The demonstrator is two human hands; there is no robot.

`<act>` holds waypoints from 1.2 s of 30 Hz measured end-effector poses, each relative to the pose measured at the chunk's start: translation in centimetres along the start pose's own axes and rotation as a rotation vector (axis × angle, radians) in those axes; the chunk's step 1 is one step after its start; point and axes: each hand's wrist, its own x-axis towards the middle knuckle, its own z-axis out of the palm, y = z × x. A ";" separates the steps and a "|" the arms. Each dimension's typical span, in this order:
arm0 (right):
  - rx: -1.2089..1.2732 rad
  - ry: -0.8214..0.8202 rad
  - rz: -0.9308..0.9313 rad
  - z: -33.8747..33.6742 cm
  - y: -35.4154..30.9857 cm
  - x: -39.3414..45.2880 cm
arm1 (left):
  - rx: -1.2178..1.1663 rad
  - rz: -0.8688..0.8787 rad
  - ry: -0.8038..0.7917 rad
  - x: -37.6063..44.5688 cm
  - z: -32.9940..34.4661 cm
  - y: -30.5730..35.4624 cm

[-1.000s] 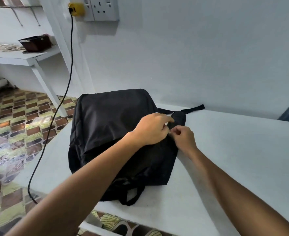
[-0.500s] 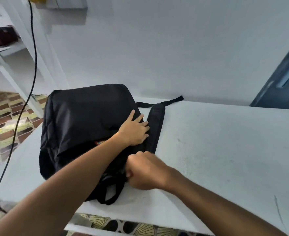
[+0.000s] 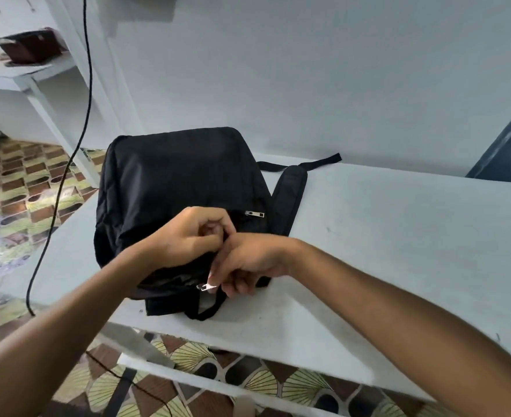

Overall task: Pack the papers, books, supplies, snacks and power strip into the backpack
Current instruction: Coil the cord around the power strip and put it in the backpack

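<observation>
Your black backpack [image 3: 176,188] lies flat on the white table [image 3: 398,236], near its left end and close to the pale wall [image 3: 308,70], with its top end toward you. The fabric is matte and dark, bulging a little, and a padded shoulder strap [image 3: 287,200] lies stretched out on the table along the bag's right side, with a thin webbing tail [image 3: 323,161] running off toward the wall. A carry loop [image 3: 207,310] sticks out from the near edge onto the table. On the front panel a small silver zipper pull [image 3: 254,214] lies flat, untouched, just beyond your hands. Your left hand [image 3: 192,236] is curled closed, fingers bunched on the black fabric near the bag's top end. Your right hand [image 3: 248,263] sits just beside it, the two nearly touching, its fingertips pinched tight on a second silver zipper pull [image 3: 206,286] at the bag's near edge, the metal tab poking out to the left of your fingers. A black cable [image 3: 76,139] hangs down the wall to the left of the bag and trails to the patterned floor [image 3: 16,188].
</observation>
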 end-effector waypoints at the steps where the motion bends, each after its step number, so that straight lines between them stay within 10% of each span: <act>1: 0.016 -0.031 0.006 -0.2 -0.2 0.3 | -0.042 -0.015 -0.006 -1.8 -0.4 -0.4; 10: -0.095 -0.025 0.016 0.0 -2.7 1.5 | 0.315 0.055 0.507 -8.2 3.6 -3.4; 16: -0.930 0.155 -0.205 1.4 -4.5 1.3 | 0.093 -0.142 0.815 -9.3 5.4 -2.6; 36: -1.326 -0.029 -0.230 3.4 -3.4 2.8 | 0.341 -0.644 0.662 -14.2 -8.8 -10.0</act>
